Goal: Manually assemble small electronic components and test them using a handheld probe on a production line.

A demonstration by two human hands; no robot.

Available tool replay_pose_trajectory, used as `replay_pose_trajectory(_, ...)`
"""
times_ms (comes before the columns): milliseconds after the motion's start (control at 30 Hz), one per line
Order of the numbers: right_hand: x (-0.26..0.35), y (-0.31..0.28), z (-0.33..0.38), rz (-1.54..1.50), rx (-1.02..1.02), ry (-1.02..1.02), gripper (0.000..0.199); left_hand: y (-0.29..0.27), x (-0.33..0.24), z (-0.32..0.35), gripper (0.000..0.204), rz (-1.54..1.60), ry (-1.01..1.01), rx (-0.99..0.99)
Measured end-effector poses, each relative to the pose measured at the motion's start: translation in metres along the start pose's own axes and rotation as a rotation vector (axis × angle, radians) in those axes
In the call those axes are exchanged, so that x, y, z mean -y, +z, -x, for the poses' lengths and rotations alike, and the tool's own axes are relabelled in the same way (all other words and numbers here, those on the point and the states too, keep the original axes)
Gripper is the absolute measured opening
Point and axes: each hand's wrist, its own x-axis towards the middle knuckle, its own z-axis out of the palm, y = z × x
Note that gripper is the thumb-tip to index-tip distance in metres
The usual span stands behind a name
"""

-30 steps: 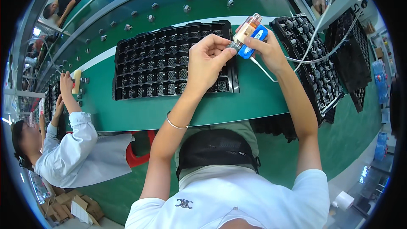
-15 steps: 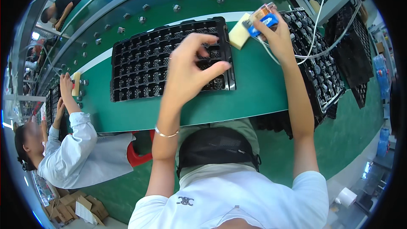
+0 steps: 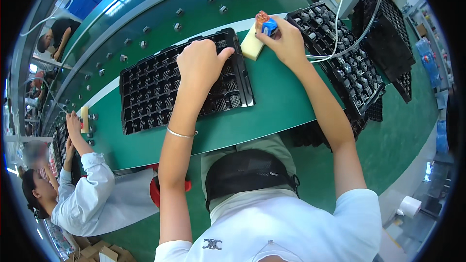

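Note:
My left hand [image 3: 200, 65] is above the right half of a black compartment tray [image 3: 160, 111], back of the hand up. Its thumb sticks out to the right, while the other fingers bend down out of sight. Many of the tray's compartments look bare. My right hand [image 3: 290, 43] is closed around a small blue and orange device [image 3: 266, 26]. Below that device lies a pale yellow block [image 3: 251, 46] on the green tabletop [image 3: 276, 97]. What part of the device lies inside my palm is hidden.
Small metal-and-black parts [image 3: 177, 26] stand spaced along a green belt [image 3: 194, 14] behind the table. At right, a second black tray [image 3: 357, 80] holds many parts, with cables [image 3: 335, 51] across it. A co-worker in a pale sleeve [image 3: 97, 174] works at left.
My left hand's fingers have gone from a spread, open curve to bent down over the tray. My right hand, with the device, has moved left in view. The whole view has also shifted and turned slightly.

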Motion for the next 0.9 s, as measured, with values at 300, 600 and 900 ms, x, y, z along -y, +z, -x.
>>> replay_pose_trajectory(300, 0.004, 0.002, -0.003, 0.054, 0.062, 0.054, 0.054, 0.017, 0.008, -0.007, 0.032, 0.194, -0.087, -0.021)
replay_pose_trajectory(600, 0.006, 0.0, -0.002, 0.075, 0.073, 0.025, 0.055, 0.015, 0.028, -0.009, 0.034, 0.546, 0.027, 0.044)
replay_pose_trajectory(900, 0.001, 0.001, -0.003, 0.047, 0.058, 0.024, 0.054, -0.002, 0.004, 0.02, 0.024, 1.147, 0.011, -0.046)
